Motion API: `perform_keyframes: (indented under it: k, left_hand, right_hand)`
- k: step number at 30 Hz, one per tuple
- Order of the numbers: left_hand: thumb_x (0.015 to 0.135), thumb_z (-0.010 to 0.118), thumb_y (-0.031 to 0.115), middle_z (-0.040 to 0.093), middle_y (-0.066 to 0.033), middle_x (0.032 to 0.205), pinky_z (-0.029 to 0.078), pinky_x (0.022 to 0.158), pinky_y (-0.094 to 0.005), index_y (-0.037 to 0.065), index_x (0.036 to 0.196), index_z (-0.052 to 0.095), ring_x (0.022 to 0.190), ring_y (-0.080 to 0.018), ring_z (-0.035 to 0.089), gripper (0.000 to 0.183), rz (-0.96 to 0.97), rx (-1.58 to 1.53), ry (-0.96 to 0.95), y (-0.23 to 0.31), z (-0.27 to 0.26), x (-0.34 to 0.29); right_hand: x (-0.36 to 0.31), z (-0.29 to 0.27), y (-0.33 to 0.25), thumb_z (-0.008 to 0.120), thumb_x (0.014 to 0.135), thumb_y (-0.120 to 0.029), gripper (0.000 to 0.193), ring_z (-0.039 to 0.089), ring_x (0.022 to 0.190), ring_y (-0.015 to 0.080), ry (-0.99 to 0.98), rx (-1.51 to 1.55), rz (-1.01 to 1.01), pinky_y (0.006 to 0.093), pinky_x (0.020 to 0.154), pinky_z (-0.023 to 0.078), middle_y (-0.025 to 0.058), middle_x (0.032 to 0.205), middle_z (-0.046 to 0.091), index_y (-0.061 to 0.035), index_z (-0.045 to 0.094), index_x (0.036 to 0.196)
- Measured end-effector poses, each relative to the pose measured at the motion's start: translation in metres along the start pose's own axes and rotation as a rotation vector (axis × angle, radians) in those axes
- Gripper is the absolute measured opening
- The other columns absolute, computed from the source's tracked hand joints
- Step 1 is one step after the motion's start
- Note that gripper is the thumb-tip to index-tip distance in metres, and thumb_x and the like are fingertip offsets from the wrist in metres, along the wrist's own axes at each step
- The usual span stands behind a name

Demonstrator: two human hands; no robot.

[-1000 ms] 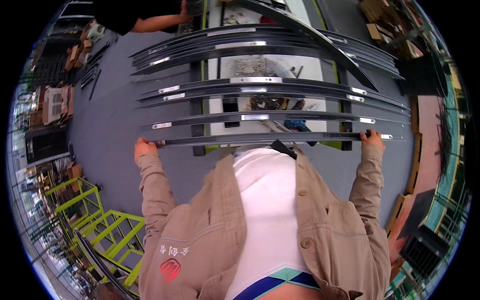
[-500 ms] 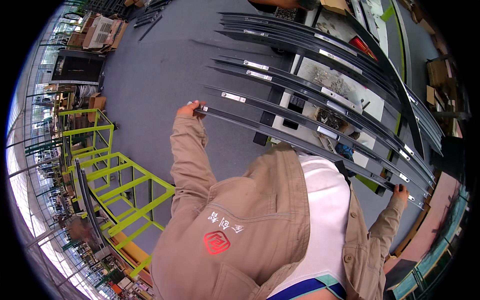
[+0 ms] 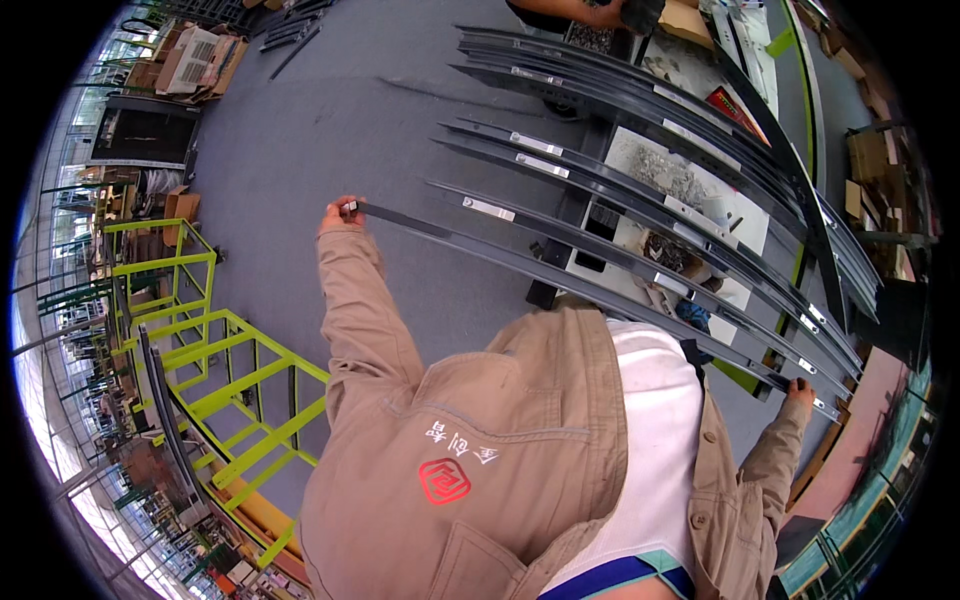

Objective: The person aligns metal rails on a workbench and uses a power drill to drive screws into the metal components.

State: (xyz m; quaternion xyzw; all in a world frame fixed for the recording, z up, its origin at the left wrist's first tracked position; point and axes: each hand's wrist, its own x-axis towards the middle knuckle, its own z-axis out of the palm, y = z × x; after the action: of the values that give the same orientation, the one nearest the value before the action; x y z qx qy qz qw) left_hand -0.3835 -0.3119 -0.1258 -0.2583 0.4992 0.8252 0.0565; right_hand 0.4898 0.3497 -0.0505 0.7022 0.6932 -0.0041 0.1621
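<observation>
A long, thin dark metal bar (image 3: 480,252) stretches across in front of my body. My left hand (image 3: 343,213) is closed around its left end, out over the floor. At the other end my right hand (image 3: 800,391) grips the bar close to a small pale metal piece. Just beyond lies another dark bar (image 3: 560,229) with silver plates on it, roughly parallel and apart from mine at the left. Several more such bars (image 3: 620,160) rest side by side across the worktable (image 3: 650,165), some with silver plates.
Another person's arm (image 3: 590,12) reaches in at the top edge. Yellow-green metal frames (image 3: 230,400) stand at the left, with a dark bar leaning along them. Cardboard boxes (image 3: 205,65) are piled at the far left. A dark upright bar (image 3: 800,190) crosses the right side.
My left hand has moved left, carrying its end of the bar farther from the neighbouring bars. My right hand stays at the right end, nearly in place.
</observation>
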Motion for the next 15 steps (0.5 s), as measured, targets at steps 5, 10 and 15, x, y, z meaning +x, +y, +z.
perform_keyframes:
  k: [5, 10, 15]
  left_hand:
    - [0.105, 0.026, 0.026, 0.058, -0.0116, 0.077, 0.058, 0.066, -0.0474, 0.006, 0.078, 0.041, 0.069, -0.0258, 0.059, 0.036, -0.070, -0.102, 0.126, -0.003, 0.045, -0.046]
    - [0.101, 0.028, 0.024, 0.045, -0.0044, 0.063, 0.039, 0.048, -0.0363, 0.010, 0.072, 0.039, 0.053, -0.0182, 0.040, 0.034, -0.448, -0.282, -0.022, -0.023, 0.005, 0.023]
    - [0.100, 0.040, 0.024, 0.053, -0.0016, 0.073, 0.042, 0.059, -0.0359, 0.011, 0.079, 0.050, 0.064, -0.0172, 0.046, 0.027, -0.104, 0.155, 0.142, 0.012, -0.038, 0.075]
  right_hand:
    - [-0.023, 0.007, -0.038, 0.056, 0.094, -0.043, 0.038, 0.059, 0.120, 0.0334, -0.013, 0.006, 0.064, 0.0530, 0.097, 0.047, 0.0104, 0.135, 0.054, -0.0256, 0.066, 0.126]
    - [-0.022, 0.001, -0.021, 0.053, 0.094, -0.040, 0.036, 0.057, 0.122, 0.0310, 0.003, 0.022, 0.074, 0.0567, 0.096, 0.045, 0.0083, 0.135, 0.053, -0.0279, 0.065, 0.126]
    - [-0.044, -0.012, -0.050, 0.052, 0.096, -0.035, 0.032, 0.056, 0.121, 0.0316, 0.016, 0.057, 0.064, 0.0600, 0.097, 0.041, 0.0085, 0.133, 0.053, -0.0252, 0.065, 0.123]
